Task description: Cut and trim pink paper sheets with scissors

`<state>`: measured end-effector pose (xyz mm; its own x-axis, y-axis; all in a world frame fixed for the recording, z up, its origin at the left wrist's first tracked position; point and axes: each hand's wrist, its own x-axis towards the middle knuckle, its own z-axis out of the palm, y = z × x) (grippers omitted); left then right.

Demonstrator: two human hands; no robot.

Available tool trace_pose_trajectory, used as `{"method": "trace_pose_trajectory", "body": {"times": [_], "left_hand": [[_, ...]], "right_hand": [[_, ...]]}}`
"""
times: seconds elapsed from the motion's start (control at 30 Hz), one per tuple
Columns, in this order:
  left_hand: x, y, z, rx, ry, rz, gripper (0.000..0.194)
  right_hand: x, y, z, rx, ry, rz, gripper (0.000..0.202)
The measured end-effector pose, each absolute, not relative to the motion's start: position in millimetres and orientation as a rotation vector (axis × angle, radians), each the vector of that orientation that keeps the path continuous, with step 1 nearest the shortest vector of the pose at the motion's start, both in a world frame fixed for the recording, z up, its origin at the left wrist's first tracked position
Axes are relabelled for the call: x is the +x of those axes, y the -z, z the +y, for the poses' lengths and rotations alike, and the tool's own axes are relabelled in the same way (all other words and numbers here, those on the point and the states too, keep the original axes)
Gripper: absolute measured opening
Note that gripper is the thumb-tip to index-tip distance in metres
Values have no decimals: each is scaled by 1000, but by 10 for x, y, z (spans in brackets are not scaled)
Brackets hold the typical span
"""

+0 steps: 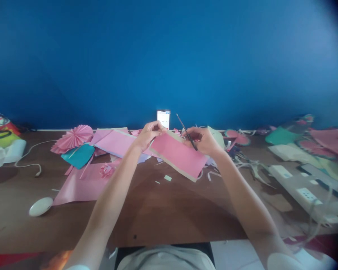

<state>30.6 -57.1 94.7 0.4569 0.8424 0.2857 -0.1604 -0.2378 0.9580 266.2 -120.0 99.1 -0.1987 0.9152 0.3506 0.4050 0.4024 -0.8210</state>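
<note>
My left hand pinches the upper left corner of a pink paper sheet with pale borders along its long edges. The sheet is tilted, its lower right corner pointing towards me. At its upper right side, my right hand is closed around a slim dark pencil-like tool with its thin tip pointing up and left. Whether this tool is a pencil or closed scissors I cannot tell. The right fingertips are partly hidden, close to the sheet. Below it, a small pale green paper scrap lies on the brown table.
A lit phone leans against the blue wall behind my hands. To the left are a pink pleated paper fan, a teal paper piece, pink sheets and a white mouse. A power strip and paper scraps are on the right.
</note>
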Motion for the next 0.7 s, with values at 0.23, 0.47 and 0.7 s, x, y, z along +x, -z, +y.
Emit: {"method": "trace_pose_trajectory", "body": {"times": [0.23,0.47,0.7], "left_hand": [[273,-972,-558,1398,-1116,690,28],[272,-949,-532,1382,-1071,717,27],[255,-979,-566,1669,-1059,753,28]], "right_hand": [[2713,-1057,-1258,-1194,-795,-1759,40],[2719,-1102,-1279,-1276,-742,-1783,40],[2732,-1028,-1223,-1263,-739,-1829,43]]}}
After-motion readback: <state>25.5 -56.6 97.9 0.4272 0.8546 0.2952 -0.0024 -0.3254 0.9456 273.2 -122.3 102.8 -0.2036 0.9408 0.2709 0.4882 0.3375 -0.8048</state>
